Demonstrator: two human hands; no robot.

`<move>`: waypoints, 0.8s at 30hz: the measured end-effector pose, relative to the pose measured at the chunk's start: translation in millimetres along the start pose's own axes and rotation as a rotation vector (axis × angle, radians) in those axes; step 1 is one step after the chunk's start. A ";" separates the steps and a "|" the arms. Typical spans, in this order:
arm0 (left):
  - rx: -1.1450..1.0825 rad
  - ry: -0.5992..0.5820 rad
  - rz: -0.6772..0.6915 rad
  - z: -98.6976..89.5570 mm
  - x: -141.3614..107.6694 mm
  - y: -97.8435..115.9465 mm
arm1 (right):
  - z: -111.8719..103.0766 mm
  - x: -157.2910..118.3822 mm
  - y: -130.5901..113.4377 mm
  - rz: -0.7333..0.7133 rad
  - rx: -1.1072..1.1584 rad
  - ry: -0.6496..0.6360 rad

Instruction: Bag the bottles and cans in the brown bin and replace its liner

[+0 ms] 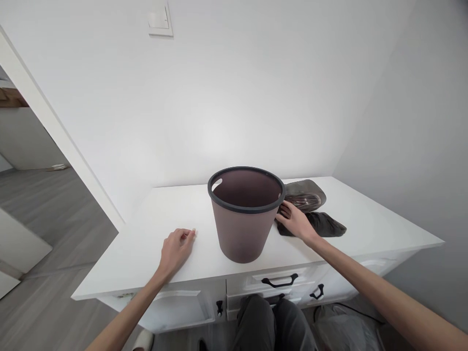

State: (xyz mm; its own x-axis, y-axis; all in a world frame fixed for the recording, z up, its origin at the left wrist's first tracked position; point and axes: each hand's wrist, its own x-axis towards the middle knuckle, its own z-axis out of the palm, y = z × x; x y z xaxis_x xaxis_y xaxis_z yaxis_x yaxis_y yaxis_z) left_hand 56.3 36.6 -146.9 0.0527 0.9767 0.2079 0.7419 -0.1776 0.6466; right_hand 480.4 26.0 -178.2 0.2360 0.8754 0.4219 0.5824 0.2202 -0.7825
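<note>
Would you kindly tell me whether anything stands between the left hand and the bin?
Nothing visible stands between the left hand and the bin; the white countertop shows between them. The right hand is at the bin's other side, beside the black bag.

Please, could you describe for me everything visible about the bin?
The bin is dusky purple, seemingly plastic, tapering downward, with a dark rim and cut-out handle holes. It stands upright on the white cabinet top; no contents show. The right hand is at its side, below the rim; contact is unclear.
</note>
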 end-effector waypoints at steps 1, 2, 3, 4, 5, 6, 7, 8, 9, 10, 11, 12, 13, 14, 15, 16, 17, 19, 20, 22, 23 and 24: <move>0.000 -0.004 0.000 -0.1 0.2 -0.4 | -3.5 -14.0 -2.8 -0.026 -0.056 -0.018; 0.000 -0.007 -0.002 -0.1 0.4 -0.8 | -6.7 -28.6 -4.2 -0.059 -0.134 -0.006; 0.000 -0.010 -0.003 -0.2 0.7 -1.1 | -9.2 -42.9 -3.9 -0.095 -0.216 0.023; -0.001 -0.013 -0.003 -0.4 1.0 -1.3 | -10.7 -56.4 -1.7 -0.122 -0.286 0.049; -0.002 -0.014 -0.004 -0.7 1.1 -1.4 | -11.2 -68.5 2.3 -0.138 -0.346 0.073; -0.002 -0.015 -0.003 -1.1 1.2 -1.5 | -10.6 -78.5 8.1 -0.142 -0.400 0.092; -0.003 -0.016 0.000 -1.6 1.1 -1.7 | -9.1 -86.4 15.0 -0.135 -0.451 0.104; -0.004 -0.019 0.005 -2.2 0.8 -1.9 | -6.9 -92.2 22.7 -0.113 -0.505 0.111; -0.006 -0.022 0.009 -2.9 0.5 -2.4 | -4.2 -96.0 30.4 -0.079 -0.563 0.110; -0.008 -0.025 0.010 -3.5 0.2 -2.9 | -1.2 -98.3 37.6 -0.037 -0.623 0.098; -0.012 -0.031 0.011 -4.0 -0.1 -3.7 | 1.7 -99.3 43.8 0.008 -0.680 0.077; -0.016 -0.036 0.011 -4.5 -0.4 -4.4 | 4.3 -99.5 48.8 0.048 -0.730 0.051; -0.021 -0.039 0.011 -4.8 -0.7 -5.1 | 6.5 -99.3 52.4 0.076 -0.773 0.026; -0.027 -0.044 0.014 -5.1 -1.0 -5.6 | 8.1 -98.9 54.8 0.091 -0.806 0.006; -0.033 -0.050 0.021 -5.3 -1.3 -5.8 | 9.2 -98.4 56.2 0.096 -0.830 -0.007; -0.039 -0.057 0.028 -5.6 -1.8 -5.8 | 9.8 -98.1 56.8 0.095 -0.847 -0.014; -0.043 -0.068 0.035 -5.9 -2.5 -5.4 | 10.0 -97.9 56.9 0.092 -0.860 -0.015; -0.045 -0.093 0.046 -6.2 -4.5 -4.3 | 9.5 -97.9 56.1 0.087 -0.873 -0.015; -0.042 -0.102 0.055 -6.2 -5.7 -3.7 | 9.1 -98.1 55.5 0.085 -0.876 -0.015; -0.028 -0.113 0.079 -5.6 -7.8 -3.1 | 8.1 -98.8 53.9 0.085 -0.877 -0.018; -0.021 -0.114 0.093 -5.0 -8.5 -3.1 | 7.6 -99.4 53.0 0.087 -0.876 -0.021; -0.013 -0.115 0.105 -4.4 -9.0 -3.4 | 7.1 -100.2 51.9 0.090 -0.874 -0.024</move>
State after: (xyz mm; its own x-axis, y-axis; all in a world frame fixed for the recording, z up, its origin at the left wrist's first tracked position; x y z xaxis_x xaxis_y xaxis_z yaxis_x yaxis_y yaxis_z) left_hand 50.4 27.9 -147.7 0.2059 0.9600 0.1897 0.7197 -0.2799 0.6354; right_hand 481.4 -47.3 -264.3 0.2988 0.8847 0.3577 0.9520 -0.2499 -0.1770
